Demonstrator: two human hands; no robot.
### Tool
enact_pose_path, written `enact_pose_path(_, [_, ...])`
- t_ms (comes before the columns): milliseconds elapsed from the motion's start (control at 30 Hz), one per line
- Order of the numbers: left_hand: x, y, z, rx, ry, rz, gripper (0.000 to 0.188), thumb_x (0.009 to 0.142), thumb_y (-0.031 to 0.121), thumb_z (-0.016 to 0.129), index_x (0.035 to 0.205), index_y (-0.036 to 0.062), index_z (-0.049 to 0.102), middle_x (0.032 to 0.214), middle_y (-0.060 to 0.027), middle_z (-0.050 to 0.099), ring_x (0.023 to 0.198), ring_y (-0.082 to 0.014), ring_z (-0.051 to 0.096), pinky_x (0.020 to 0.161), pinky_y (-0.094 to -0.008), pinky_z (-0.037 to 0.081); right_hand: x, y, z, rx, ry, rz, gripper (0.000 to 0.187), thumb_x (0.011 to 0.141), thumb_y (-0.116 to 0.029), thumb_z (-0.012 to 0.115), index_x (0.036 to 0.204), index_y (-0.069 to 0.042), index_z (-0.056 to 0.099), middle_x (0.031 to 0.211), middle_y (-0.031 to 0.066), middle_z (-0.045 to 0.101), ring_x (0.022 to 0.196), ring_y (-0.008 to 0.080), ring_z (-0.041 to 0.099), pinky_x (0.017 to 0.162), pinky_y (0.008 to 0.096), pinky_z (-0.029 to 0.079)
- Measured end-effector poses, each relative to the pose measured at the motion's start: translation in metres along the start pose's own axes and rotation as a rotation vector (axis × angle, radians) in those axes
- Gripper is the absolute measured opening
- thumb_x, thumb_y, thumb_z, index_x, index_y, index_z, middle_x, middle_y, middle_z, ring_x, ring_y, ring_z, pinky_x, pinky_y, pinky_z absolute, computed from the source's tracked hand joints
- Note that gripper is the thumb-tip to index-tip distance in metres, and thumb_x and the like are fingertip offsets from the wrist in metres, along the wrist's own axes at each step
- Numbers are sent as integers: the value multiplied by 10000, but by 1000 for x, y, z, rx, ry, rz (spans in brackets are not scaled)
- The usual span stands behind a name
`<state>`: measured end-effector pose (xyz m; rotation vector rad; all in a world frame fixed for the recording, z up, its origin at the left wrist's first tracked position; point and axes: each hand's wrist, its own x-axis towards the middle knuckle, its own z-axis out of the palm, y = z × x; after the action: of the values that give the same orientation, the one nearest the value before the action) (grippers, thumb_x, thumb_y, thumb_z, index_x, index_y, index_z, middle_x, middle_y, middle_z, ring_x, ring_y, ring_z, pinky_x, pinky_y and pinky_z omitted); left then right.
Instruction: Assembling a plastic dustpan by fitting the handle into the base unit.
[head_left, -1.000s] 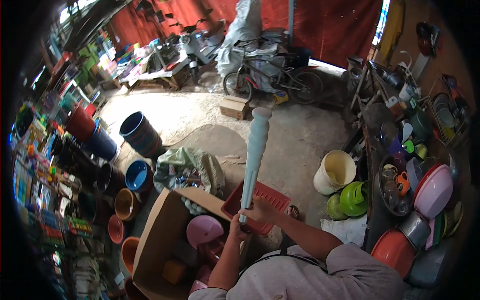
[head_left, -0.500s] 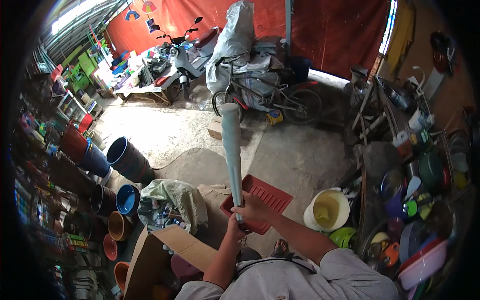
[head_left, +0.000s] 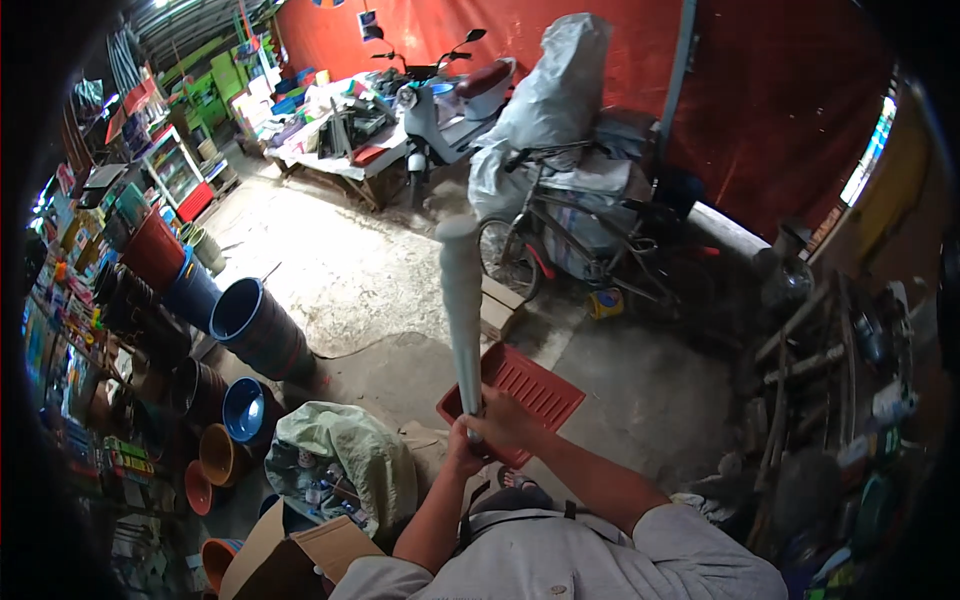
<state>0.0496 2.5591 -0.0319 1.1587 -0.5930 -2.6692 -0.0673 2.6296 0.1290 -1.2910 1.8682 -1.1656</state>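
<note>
In front of my body stands a long pale grey, club-shaped roll (head_left: 461,300), nearly upright and thicker at its top. My right hand (head_left: 503,420) is closed around its lower part. My left hand (head_left: 465,450) closes on its bottom end, just below and to the left of the right hand. A red slotted plastic tray (head_left: 540,390) shows directly behind and under both hands. Whether any fingers also grip the tray is hidden.
At left are stacked buckets (head_left: 255,325), basins (head_left: 247,410) and a pale sack (head_left: 345,455) of small items. A cardboard box (head_left: 335,545) stands near my left elbow. Farther off are a bicycle (head_left: 570,235), a scooter (head_left: 425,130) and a wooden rack (head_left: 800,350).
My view has turned leftward, so the bicycle, scooter and rack sit farther right. The roll and red tray stay together with my hands. My grip looks the same.
</note>
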Motion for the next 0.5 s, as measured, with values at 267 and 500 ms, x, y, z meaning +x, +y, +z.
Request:
enact_pose_path(267, [93,188,45,-17,185,107,403,831,516,438,1035,184,544,813,-27,486,717,-181,483,768,-445,436,235,15,-13,68,-51,-59,316,723,-166,720,925,-9,535,756,151,622,738,276,651,657,377,507])
enact_pose_path(500, [219,339,8,-45,200,270,303,821,451,484,961,187,535,806,-18,466,732,-179,472,762,-429,434,449,21,1,-7,-223,-178,332,728,-192,731,933,-17,537,787,153,636,742,294,653,644,387,506])
